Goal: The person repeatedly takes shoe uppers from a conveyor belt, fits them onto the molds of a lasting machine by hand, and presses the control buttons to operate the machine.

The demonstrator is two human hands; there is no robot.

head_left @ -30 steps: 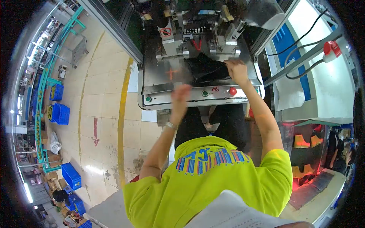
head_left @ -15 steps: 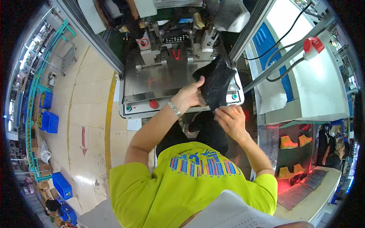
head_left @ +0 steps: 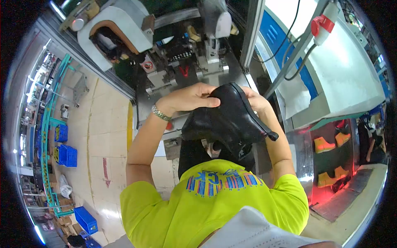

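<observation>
Your left hand (head_left: 200,97) grasps the black boot upper (head_left: 231,120) at its far end. The thumb is pressed on the glossy surface; the other fingers are bent, with their tips hidden behind the upper. Your right hand (head_left: 257,102) grasps the same end from the right side; its fingertips are also hidden.

The boot upper is in the air, held by 2 hands over the front edge of the machine table (head_left: 144,97), toward your torso. It is tilted, with the pull tab (head_left: 271,134) pointing to the right, near your right forearm. A wristwatch (head_left: 160,112) is on your left wrist.

Beyond your hands, 2 metal fixtures (head_left: 213,62) stand side by side on the table, with 1 red V-shaped part (head_left: 184,71) between them. 1 red button (head_left: 169,125) is at the front edge, partly hidden beside the upper. An arched housing (head_left: 144,33) is above the far left corner.

To the right, 4 orange boots (head_left: 324,144) stand in 2 rows under red light. A red-and-white connector (head_left: 322,27) hangs beyond the right edge of the table.
</observation>
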